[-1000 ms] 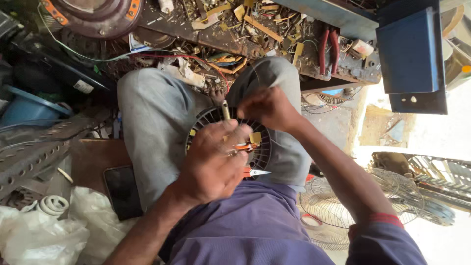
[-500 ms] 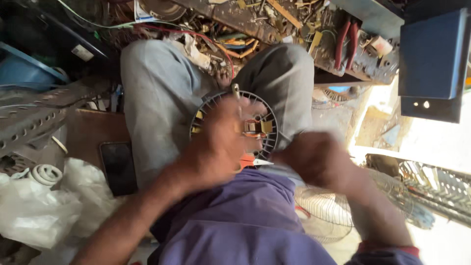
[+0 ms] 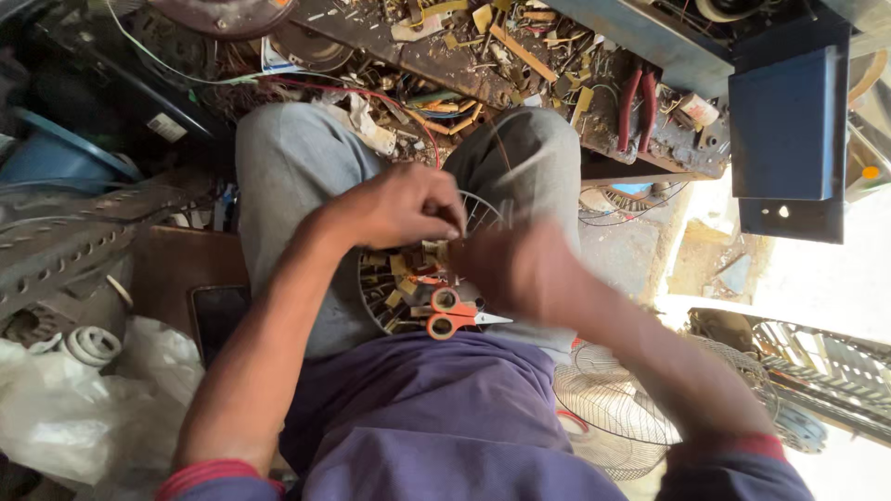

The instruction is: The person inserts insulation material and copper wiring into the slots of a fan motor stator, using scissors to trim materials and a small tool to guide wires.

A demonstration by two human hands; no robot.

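Both hands back on stator (image 3: 399,288): L hand (image 3: 404,204) pinching at its rim, R hand (image 3: 520,269) blurred, grip can't tell; scissors (image 3: 455,315) lying loose, winding work resumed

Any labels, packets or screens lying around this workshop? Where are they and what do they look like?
Small white rectangular sticker label: on the dark casing at upper left, beside the left knee.
Dark flat phone-like screen: on the brown board left of the lap, blank.
Small white-wrapped roll with a label: on the cluttered bench, right of the red-handled pliers.

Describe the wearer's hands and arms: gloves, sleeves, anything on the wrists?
Both hands are bare: left hand, right hand, no gloves. No watch or band visible on the forearms. Purple sleeves pushed up near the elbows, each edged by a red cuff.
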